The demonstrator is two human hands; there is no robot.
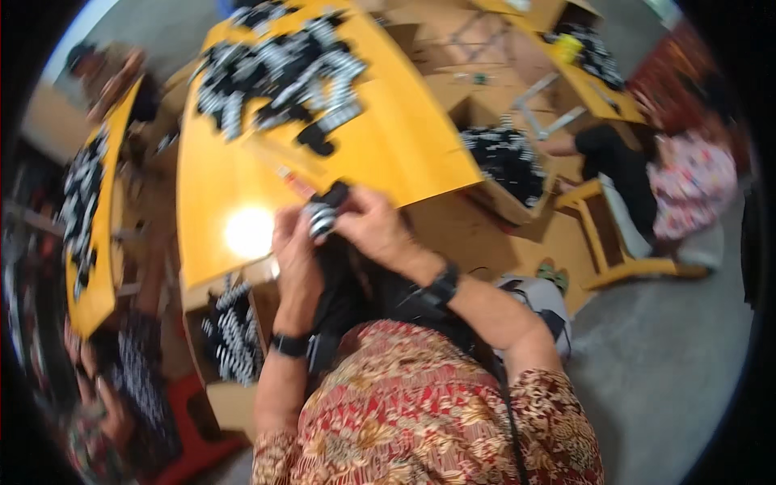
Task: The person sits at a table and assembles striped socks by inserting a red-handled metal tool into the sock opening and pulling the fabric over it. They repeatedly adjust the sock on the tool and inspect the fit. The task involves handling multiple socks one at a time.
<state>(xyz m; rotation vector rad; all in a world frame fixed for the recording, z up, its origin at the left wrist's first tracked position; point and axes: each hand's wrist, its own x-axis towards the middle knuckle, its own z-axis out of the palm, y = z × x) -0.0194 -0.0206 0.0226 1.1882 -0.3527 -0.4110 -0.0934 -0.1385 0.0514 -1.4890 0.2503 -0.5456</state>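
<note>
Between my two hands is a black sock with white stripes (322,218), bunched up small over the near edge of the yellow table (404,137). My left hand (296,252) pinches its left side. Closed on its upper right side are the fingers of my right hand (377,229). Just beyond the sock a thin reddish strip (297,183) lies on the tabletop; blur hides what it is. A loose heap of black-and-white striped socks (283,73) covers the far part of the table.
Close by my left forearm stands a cardboard box (230,408) of striped socks. Another sock-filled cardboard box (503,205) is right of the table. Side tables (101,287) hold more socks. People sit at left and right, one near a wooden chair (594,234).
</note>
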